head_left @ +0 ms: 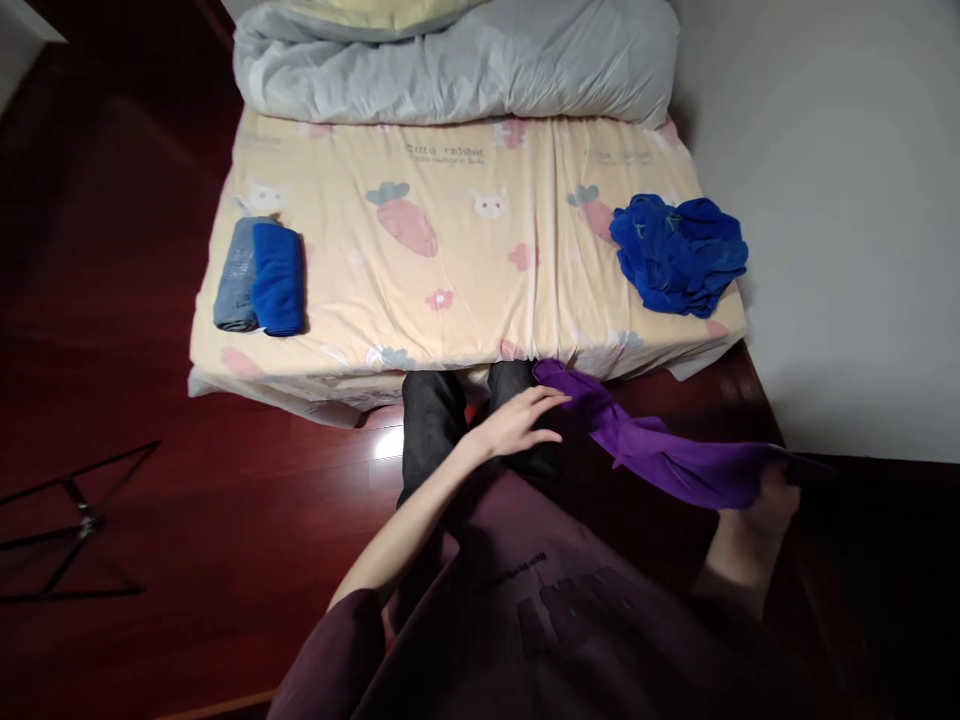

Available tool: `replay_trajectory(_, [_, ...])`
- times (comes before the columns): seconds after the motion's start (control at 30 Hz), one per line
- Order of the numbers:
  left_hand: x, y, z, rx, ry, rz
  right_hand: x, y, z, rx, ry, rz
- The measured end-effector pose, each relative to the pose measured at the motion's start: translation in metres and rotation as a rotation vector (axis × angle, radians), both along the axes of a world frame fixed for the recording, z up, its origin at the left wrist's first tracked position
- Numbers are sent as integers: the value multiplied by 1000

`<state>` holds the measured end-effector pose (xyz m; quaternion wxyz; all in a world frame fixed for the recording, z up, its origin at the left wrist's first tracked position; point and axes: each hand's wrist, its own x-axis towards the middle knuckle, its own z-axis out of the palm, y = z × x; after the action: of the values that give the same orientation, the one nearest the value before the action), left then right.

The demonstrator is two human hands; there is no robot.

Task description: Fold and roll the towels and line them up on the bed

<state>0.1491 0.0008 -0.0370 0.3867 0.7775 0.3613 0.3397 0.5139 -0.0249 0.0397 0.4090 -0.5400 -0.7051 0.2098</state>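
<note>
A length of purple cloth (660,455) stretches in the air in front of the bed, slightly twisted along its middle. Its right end is gripped by my right hand (772,505), which is blurred and partly dim. My left hand (521,425) is open, fingers apart and pointing right, close beside the cloth's left end; whether they touch I cannot tell. On the bed's right side lies a crumpled heap of blue cloth (679,255). Two neatly rolled cloths, one grey (241,275) and one blue (279,278), lie side by side on the left.
The bed (457,330) has a cream sheet with carrot and rabbit prints. Across its far end lies a bundled grey quilt (457,75). A pale wall (840,220) borders the right side. Black stand legs (82,522) rest on the dark red floor (247,480) at left.
</note>
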Motion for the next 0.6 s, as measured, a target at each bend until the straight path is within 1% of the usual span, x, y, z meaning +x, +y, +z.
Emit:
replay_trajectory(0.03, [22,-1,11,22,-76,-30,-7,2,3,27,60,-18])
replay_trajectory(0.07, [41,-2,23,45,-156,-62,-15,4,8,47,93,0])
replay_trajectory(0.13, [68,-1,54,78,-293,-123,-31,7,24,31,81,116])
replay_trajectory(0.2, [80,1,85,84,-350,-206,-47,9,44,3,-8,241])
replay_trajectory(0.27, [80,4,111,81,-331,-284,-60,12,59,36,-57,285])
replay_trajectory(0.3, [78,5,121,82,-306,-305,-65,14,64,77,-45,291])
replay_trajectory(0.37, [73,6,135,94,-250,-295,-72,17,68,168,15,284])
replay_trajectory(0.47, [67,6,144,133,-192,-215,-79,23,65,260,73,207])
replay_trajectory(0.53, [62,6,147,164,-168,-162,-87,26,60,260,107,160])
replay_trajectory(0.6, [53,8,151,205,-179,-74,-97,31,52,219,157,149])
